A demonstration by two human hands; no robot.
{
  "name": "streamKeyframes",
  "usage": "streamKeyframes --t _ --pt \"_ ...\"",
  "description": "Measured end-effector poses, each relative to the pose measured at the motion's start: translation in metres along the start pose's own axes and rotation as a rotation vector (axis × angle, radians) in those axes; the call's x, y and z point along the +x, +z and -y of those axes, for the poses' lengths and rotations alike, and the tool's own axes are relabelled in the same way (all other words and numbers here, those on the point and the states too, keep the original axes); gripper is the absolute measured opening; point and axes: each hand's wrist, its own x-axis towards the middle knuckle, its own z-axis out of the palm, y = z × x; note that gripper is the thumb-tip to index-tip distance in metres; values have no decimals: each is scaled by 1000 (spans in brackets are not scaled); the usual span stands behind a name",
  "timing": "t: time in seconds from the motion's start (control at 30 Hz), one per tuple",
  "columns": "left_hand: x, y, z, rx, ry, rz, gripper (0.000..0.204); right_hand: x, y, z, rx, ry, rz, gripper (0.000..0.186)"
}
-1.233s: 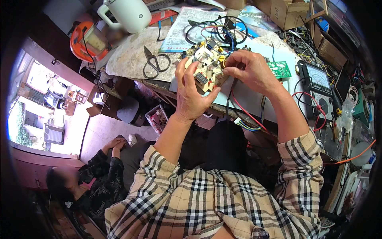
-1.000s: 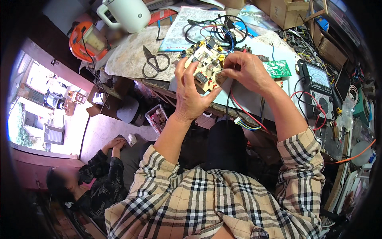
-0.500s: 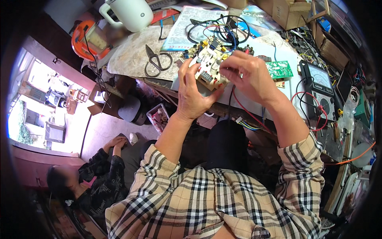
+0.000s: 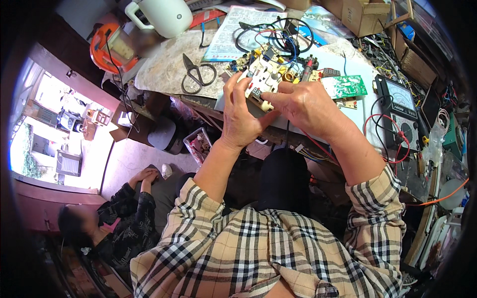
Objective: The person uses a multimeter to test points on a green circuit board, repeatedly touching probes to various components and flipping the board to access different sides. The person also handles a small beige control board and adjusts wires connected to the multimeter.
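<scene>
My left hand grips a cream circuit board by its near left edge, fingers along the side and thumb at the near corner. A small dark digit display sits on that board. The outstretched index finger of my right hand reaches to the display and seems to touch it. The other right fingers are curled, and what they hold, if anything, is hidden. Just beyond them a red-and-grey test probe sticks up; whether it is in my grasp cannot be told. A red lead runs below this hand.
Scissors lie left of the board, and a green circuit board lies right. Further right stands an analogue multimeter with leads. Behind are coiled black cables, a printed sheet and a white kettle. A person sits at left.
My right hand has turned and lowered, and its index finger now stretches to the display instead of being bent above the board. The left hand keeps its hold, almost unmoved.
</scene>
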Motion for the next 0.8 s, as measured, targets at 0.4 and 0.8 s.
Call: streamKeyframes --t 0.4,0.8 --pt "1 1 -3 13 47 -38 102 2 7 -9 -13 56 -177 16" --pt "-2 1 -4 -25 -15 -29 112 3 9 -6 -3 86 -49 26"
